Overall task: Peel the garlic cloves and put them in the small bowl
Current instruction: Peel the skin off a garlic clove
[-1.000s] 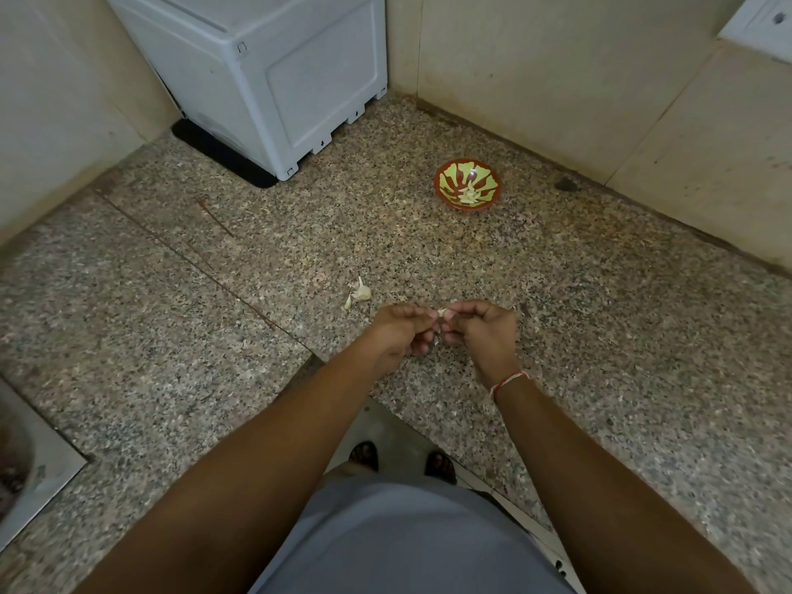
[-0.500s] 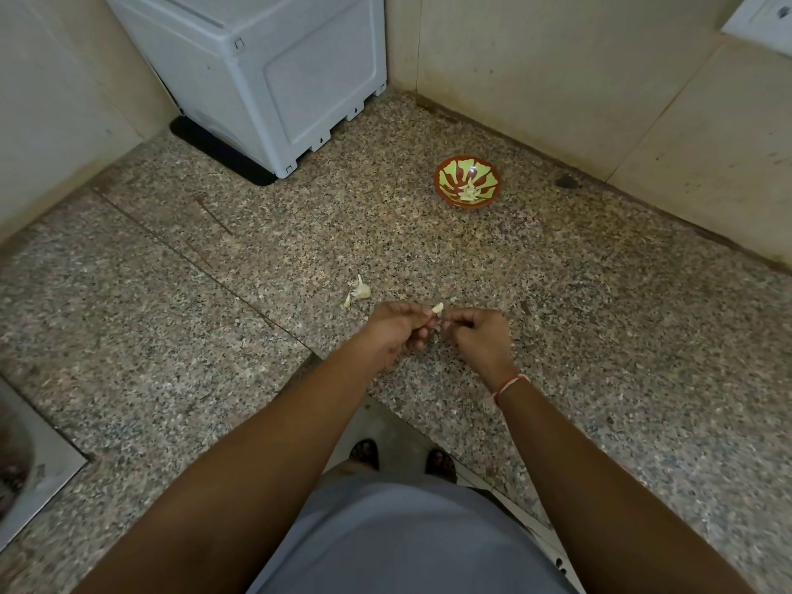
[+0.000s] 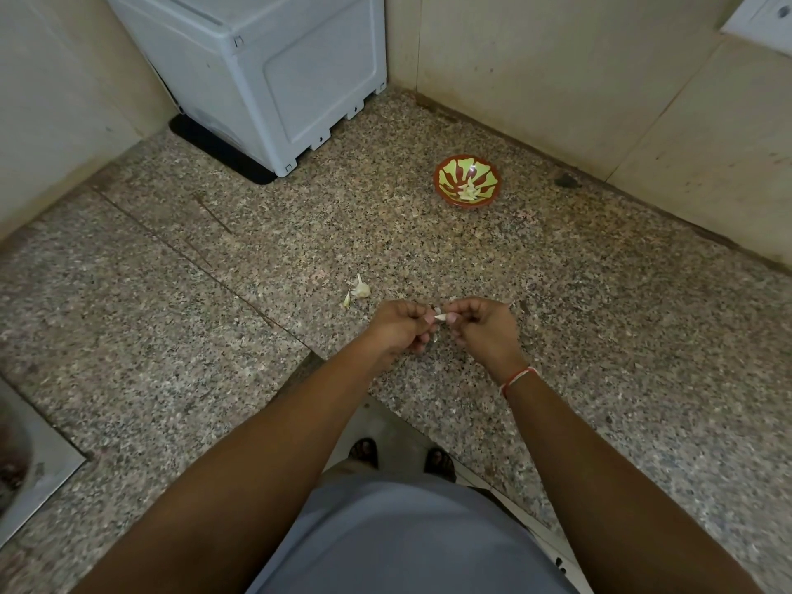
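Observation:
A small pale garlic clove (image 3: 440, 316) is pinched between the fingertips of my left hand (image 3: 400, 325) and my right hand (image 3: 482, 325), held just above the speckled granite counter. Both hands have their fingers curled around it. Further back stands the small red bowl (image 3: 441, 182) with a green pattern, and several peeled cloves (image 3: 468, 191) lie inside it. A loose bit of garlic with skin (image 3: 359, 289) lies on the counter just left of my left hand.
A white appliance (image 3: 265, 75) on a black mat fills the back left corner. Beige tiled walls close the back and right. A steel sink edge (image 3: 38, 456) shows at the lower left. The counter's front edge runs below my wrists.
My hands stayed in the same spot. The fingers shifted slightly on the clove, with the right hand drawing back a little and then closing in again.

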